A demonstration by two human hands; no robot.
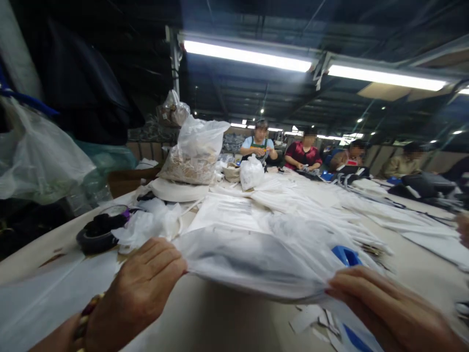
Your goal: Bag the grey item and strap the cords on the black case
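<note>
My left hand (146, 283) pinches the left end of a cloudy plastic bag (234, 261), with a beaded bracelet (88, 315) on that wrist. The bag's right end is gripped by my right hand (381, 298), so it is stretched between the two above the near part of the table. Something dark shows dimly through the film; its kind cannot be made out. Just beyond my right hand, a blue plastic object (346, 255) lies partly covered. Flat white sheets or bags (227, 210) are spread behind the stretched bag.
At the left sit a roll of black tape (97, 239) and crumpled plastic (154, 222). A big filled plastic bag (194, 156) and a small white one (251, 172) stand farther back. Paper scraps (311, 318) lie near my right hand. Several people (303, 154) work along the far side.
</note>
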